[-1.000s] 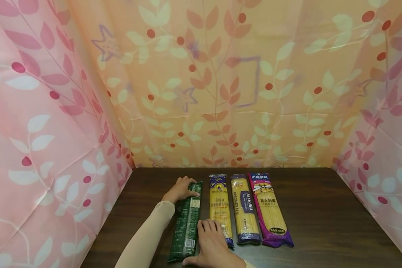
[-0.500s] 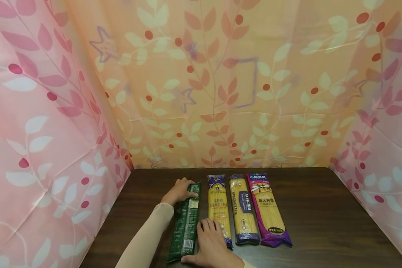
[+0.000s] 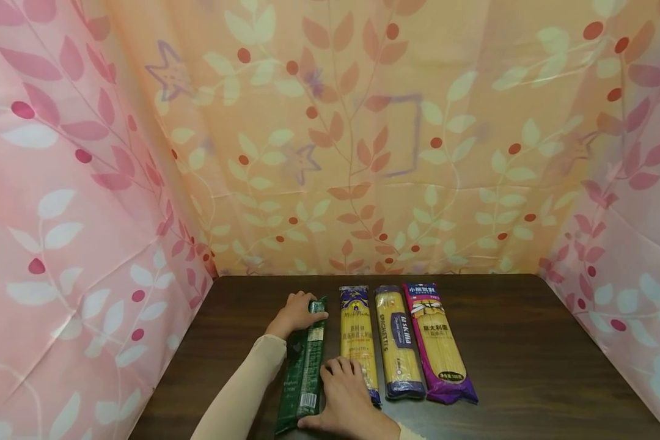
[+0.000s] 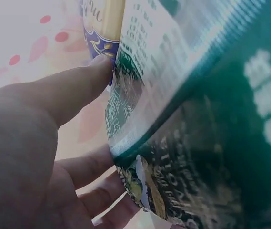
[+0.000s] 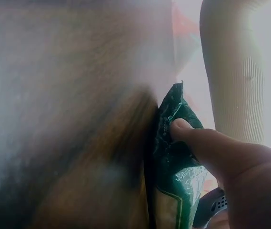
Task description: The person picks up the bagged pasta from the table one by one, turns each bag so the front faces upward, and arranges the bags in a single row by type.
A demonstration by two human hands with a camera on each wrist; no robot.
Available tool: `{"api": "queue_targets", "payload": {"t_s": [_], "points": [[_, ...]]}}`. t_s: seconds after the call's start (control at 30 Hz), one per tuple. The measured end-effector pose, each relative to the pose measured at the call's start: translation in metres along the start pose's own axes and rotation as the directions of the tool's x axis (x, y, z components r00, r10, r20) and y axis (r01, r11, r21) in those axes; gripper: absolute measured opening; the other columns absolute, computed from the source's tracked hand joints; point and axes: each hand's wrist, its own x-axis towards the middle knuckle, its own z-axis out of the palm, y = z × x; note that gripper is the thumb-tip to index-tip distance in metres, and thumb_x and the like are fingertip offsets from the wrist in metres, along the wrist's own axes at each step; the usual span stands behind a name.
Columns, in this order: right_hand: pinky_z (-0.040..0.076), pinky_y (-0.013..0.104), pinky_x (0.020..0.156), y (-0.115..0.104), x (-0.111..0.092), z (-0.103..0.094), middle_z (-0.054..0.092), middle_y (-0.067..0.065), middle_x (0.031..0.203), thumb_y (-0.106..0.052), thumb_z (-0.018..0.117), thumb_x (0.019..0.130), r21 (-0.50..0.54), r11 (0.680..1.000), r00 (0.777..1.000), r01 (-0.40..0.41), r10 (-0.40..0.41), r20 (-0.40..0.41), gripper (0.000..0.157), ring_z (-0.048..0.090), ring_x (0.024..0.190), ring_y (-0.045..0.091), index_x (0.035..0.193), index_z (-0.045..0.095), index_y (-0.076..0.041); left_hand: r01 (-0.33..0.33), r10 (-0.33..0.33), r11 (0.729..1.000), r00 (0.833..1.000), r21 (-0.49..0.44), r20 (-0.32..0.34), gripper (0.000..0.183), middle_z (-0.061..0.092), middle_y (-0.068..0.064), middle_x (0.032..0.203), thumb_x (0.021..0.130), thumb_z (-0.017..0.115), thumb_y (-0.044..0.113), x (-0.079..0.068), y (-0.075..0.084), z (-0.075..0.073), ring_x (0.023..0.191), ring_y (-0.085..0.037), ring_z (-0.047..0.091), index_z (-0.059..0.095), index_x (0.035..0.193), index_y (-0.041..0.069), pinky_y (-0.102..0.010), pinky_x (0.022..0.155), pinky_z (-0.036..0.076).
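A long green pack of spaghetti (image 3: 305, 373) lies lengthwise at the left of the row on the dark wooden table (image 3: 539, 354). My left hand (image 3: 296, 315) grips its far end, thumb on the right side and fingers on the left. In the left wrist view the thumb (image 4: 73, 88) and fingertips straddle the shiny green wrapper (image 4: 211, 143). At the near right corner my right hand (image 3: 348, 394) holds the same pack. Its thumb (image 5: 206, 143) presses the crimped near end in the right wrist view, while its fingers lie along the right side, overlapping the neighbouring yellow pack.
To the right lie a yellow and blue spaghetti pack (image 3: 357, 333), a second yellow pack with a purple label (image 3: 400, 342) and a pink and purple pack (image 3: 442, 342). Patterned cloth (image 3: 330, 153) hangs behind the table and on both sides.
The head view has shifted slightly. Both hands stay in nearly the same places on the green pack, and the other packs lie as before.
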Motion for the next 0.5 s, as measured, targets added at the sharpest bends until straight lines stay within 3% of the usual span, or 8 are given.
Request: {"api": "queue_targets", "payload": {"t_s": [0.3, 0.5], "points": [[0.041, 0.055, 0.107, -0.0046, -0.0025, -0.0042, 0.067, -0.001, 0.133, -0.087, 0.08, 0.07, 0.112, 0.994, 1.0, 0.0, -0.001, 0.008, 0.1, 0.053, 0.125, 0.024, 0.138, 0.07, -0.014, 0.03, -0.031, 0.999, 0.998, -0.03, -0.045, 0.066, 0.054, -0.024, 0.15, 0.095, 0.081, 0.051, -0.0052, 0.0059, 0.0019, 0.138, -0.044, 0.046, 0.065, 0.14, 0.005, -0.065, 0.098, 0.052], [0.044, 0.052, 0.107, -0.0044, -0.0072, -0.0086, 0.068, 0.0, 0.136, -0.073, 0.09, 0.073, 0.276, 0.961, 1.0, -0.007, 0.003, 0.016, 0.104, 0.053, 0.127, 0.025, 0.151, 0.061, -0.01, 0.029, -0.033, 0.999, 0.996, -0.045, -0.077, 0.06, 0.054, -0.023, 0.147, 0.097, 0.081, 0.045, -0.0015, 0.0052, -0.0004, 0.135, -0.043, 0.047, 0.064, 0.139, 0.006, -0.063, 0.098, 0.053]]}}
